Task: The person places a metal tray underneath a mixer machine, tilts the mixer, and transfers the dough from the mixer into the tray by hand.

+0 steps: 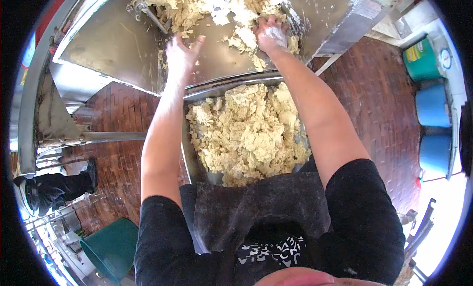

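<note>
My left hand (182,53) is inside the metal mixer bowl (221,49), near its left side. Its thumb stands apart from the fingers, and it holds nothing that I can see. My right hand (271,34), dusted with flour, is at the right of the bowl with its fingers bent over crumbly pale dough (244,39). Its fingertips are partly hidden. More dough lies around the metal mixing arm (156,20) at the back. Below the bowl's front edge, between my forearms, a metal tub (193,170) holds a large heap of rough dough (246,133).
Blue barrels (433,106) and a green bin (420,60) stand along the right wall. A dark green bin (111,249) is at lower left. A person in dark trousers (61,187) is at the left. The floor (116,113) is reddish brick.
</note>
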A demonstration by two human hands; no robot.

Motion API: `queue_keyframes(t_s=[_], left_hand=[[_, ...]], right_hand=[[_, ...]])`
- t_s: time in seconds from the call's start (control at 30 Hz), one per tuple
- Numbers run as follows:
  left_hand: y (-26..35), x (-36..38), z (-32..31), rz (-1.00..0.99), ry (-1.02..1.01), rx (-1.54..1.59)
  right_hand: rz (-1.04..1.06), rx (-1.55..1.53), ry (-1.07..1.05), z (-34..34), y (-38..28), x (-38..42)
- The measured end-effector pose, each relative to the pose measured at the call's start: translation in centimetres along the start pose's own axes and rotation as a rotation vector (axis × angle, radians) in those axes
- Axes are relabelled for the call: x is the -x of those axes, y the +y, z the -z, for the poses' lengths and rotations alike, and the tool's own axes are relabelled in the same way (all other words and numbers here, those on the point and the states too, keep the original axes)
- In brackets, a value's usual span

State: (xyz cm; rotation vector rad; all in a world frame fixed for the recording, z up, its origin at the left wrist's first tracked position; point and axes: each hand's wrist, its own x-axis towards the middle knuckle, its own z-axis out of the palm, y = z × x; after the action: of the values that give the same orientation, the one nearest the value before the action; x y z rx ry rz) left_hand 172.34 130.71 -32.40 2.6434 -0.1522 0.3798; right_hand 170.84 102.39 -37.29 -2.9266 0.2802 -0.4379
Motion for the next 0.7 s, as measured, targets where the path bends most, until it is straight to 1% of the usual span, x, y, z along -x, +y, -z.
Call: queue_keyframes(t_s=[0.03,0.13,0.17,0.27,0.3,0.4,0.43,0.5,0.53,0.57,0.67,0.7], left_hand=[[-2.1,-2.5,-2.8,0.226,-0.017,0.121],[-0.8,-5.6,-6.0,0.083,-0.040,-0.041],[0.3,-6.5,-7.6,0.098,0.007,-0.041],[1.3,-9.0,-9.8,0.091,0.120,-0.097],[0.8,-9.6,-10.4,0.027,0.182,-0.020],[-0.8,-10.8,-11.0,-0.232,0.037,0.151],[-0.6,-10.5,-11.4,-0.307,0.099,0.096],[1.0,-9.4,-10.0,-0.050,0.200,0.169],[1.6,-9.5,-9.9,0.078,0.252,0.209],[1.5,-10.1,-10.1,0.140,0.248,0.162],[1.6,-10.2,-10.6,0.055,0.226,0.033],[1.4,-10.3,-10.7,-0.013,0.269,-0.019]], right_hand=[[-0.004,-0.015,0.002,0.1,0.0,-0.2],[-0.030,0.016,0.038,-0.2,-0.2,-0.1],[-0.033,0.020,0.064,-0.4,-0.3,0.0],[-0.041,0.060,-0.010,0.0,-0.4,-0.4],[-0.040,0.055,-0.023,0.3,-0.5,-0.2],[-0.041,0.047,-0.025,0.0,-0.5,-0.3],[-0.043,0.033,-0.036,0.2,-0.7,-0.3],[-0.046,0.023,-0.061,0.9,-0.7,-0.1],[-0.048,0.019,-0.040,0.8,-0.6,-0.3],[-0.051,0.013,-0.022,0.5,-0.6,-0.3],[-0.036,0.043,0.002,-0.7,-0.2,0.1],[-0.026,0.074,0.016,-0.8,-0.2,0.0]])
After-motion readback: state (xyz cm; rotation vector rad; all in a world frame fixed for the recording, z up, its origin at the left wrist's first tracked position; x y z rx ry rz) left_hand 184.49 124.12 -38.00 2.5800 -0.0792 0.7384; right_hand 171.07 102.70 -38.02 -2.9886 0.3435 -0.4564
